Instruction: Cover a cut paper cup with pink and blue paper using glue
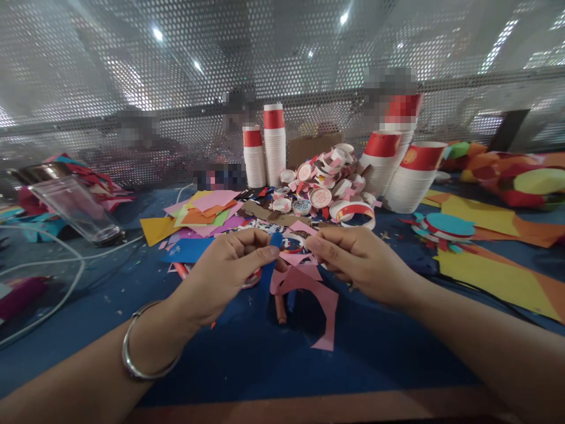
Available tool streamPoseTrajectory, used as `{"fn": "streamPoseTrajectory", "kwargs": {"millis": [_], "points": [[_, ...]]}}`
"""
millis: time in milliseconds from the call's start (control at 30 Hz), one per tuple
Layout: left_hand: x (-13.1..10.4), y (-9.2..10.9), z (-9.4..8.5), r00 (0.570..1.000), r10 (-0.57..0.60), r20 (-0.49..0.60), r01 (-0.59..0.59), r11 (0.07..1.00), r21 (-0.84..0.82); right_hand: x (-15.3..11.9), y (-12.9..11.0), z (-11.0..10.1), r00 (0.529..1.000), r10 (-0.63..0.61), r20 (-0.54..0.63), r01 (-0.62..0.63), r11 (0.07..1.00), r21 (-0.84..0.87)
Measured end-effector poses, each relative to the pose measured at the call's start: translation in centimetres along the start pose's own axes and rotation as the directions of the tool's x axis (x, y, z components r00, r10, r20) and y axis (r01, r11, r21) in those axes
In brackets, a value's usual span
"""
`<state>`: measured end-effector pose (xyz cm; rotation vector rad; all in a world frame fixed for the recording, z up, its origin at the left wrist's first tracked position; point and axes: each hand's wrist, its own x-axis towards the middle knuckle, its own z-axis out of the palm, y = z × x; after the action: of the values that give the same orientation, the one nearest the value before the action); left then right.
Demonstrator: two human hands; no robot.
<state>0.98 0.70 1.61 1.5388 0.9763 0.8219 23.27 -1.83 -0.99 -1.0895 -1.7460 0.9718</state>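
Note:
My left hand (227, 268) is closed, with a narrow blue paper strip (267, 277) pinched between thumb and forefinger; the strip hangs downward. A silver bangle (128, 347) circles that wrist. My right hand (364, 259) faces it a short way across, thumb and forefinger pressed together; whatever they may hold is too small to make out. Below and between the hands lies a pink paper offcut (329, 303) with a curved edge. A brownish stick-like piece (281, 309) lies under the pink paper. Just beyond the fingers is a cut cup ring (293, 242), partly hidden.
Stacked paper cups (274, 153) stand at the back, more stacked cups (412, 182) at right. Between them rises a heap of cut cup pieces (320, 197). Coloured paper sheets (207, 209), a clear tumbler (79, 206), a white cable (82, 265) and a turquoise-topped paper craft (450, 225) surround the hands.

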Motion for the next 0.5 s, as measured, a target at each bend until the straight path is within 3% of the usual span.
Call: {"fn": "streamPoseTrajectory", "kwargs": {"millis": [200, 500], "points": [[0.32, -0.35, 0.11, 0.999, -0.043, -0.011, 0.039, 0.973, -0.227, -0.04, 0.39, 0.48, 0.998, 0.066, -0.024, -0.060, 0.981, 0.187], [0.33, 0.30, 0.20, 1.000, -0.019, -0.009, 0.013, 0.897, -0.441, 0.17, -0.22, 0.97, 0.991, 0.130, 0.034, -0.134, 0.946, 0.297]]}}
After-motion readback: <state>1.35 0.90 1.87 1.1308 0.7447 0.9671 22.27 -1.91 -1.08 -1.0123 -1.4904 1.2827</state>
